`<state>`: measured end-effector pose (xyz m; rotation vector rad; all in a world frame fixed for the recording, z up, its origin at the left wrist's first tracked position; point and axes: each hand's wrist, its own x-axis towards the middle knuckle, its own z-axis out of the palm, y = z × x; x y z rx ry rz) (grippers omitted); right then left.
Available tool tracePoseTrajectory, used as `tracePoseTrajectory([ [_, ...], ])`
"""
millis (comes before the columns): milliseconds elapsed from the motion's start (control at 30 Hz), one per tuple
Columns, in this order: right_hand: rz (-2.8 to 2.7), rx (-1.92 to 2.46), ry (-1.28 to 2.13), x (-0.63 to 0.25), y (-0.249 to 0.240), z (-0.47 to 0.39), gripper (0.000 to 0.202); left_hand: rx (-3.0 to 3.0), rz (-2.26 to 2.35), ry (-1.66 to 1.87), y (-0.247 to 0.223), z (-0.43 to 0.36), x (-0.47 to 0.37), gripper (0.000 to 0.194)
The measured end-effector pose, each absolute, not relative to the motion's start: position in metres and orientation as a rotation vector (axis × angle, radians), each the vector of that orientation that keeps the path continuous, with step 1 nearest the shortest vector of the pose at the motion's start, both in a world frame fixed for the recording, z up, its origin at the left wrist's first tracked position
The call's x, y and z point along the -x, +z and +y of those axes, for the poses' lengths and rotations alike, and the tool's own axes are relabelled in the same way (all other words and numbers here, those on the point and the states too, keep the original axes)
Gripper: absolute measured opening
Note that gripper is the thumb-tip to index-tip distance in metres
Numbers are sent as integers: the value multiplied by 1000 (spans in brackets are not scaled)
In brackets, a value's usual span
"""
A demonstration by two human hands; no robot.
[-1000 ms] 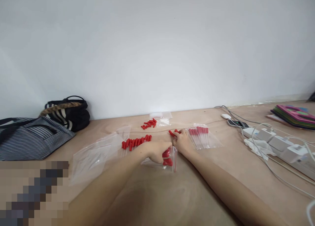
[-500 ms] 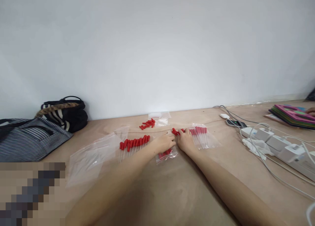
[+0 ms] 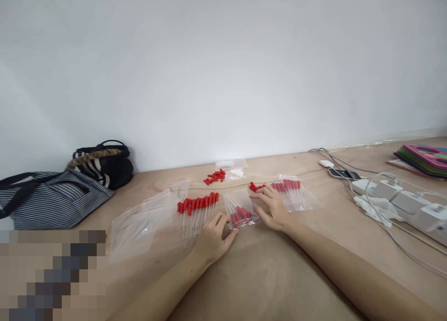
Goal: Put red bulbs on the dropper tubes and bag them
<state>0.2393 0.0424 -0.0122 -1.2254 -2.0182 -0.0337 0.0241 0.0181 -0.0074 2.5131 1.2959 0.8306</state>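
Note:
In the head view, a clear zip bag point(image 3: 240, 197) with several red-bulbed droppers point(image 3: 240, 214) in it lies between my hands, bulbs toward me. My left hand point(image 3: 213, 239) is low at the bag's near left corner, fingers bent, thumb apart, holding nothing I can see. My right hand point(image 3: 274, 210) is at the bag's right edge with its fingers spread. A row of loose droppers point(image 3: 197, 203) lies left of the bag, red bulbs away from me. Beyond my right hand are some red bulbs point(image 3: 256, 187), partly hidden by it. Another bag of droppers point(image 3: 292, 193) lies to its right.
Flat clear bags point(image 3: 139, 228) lie at the left. Loose red bulbs point(image 3: 215, 176) sit near the wall beside a small clear bag point(image 3: 232, 164). A striped bag point(image 3: 63, 200) and a black bag point(image 3: 120, 160) stand left. At right are a power strip with chargers point(image 3: 387, 190), cables and colored boards point(image 3: 422, 158).
My left hand has drawn back toward me and left, uncovering the middle bag. My right hand has shifted slightly nearer and off the red bulbs. The view has turned slightly left.

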Motion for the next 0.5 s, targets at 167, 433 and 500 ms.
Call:
tracePoseTrajectory([
  [167,-2209,1050,-82,-241,-16,24,39,-2534,1266,820,-7,21,-30,9],
  [433,-2107,1339,-192,-212,-23,26,25,-2644,1326,733,-11,23,-32,19],
  [500,-2109,1379,-233,-206,-24,27,23,-2630,1344,727,-11,24,-33,18],
])
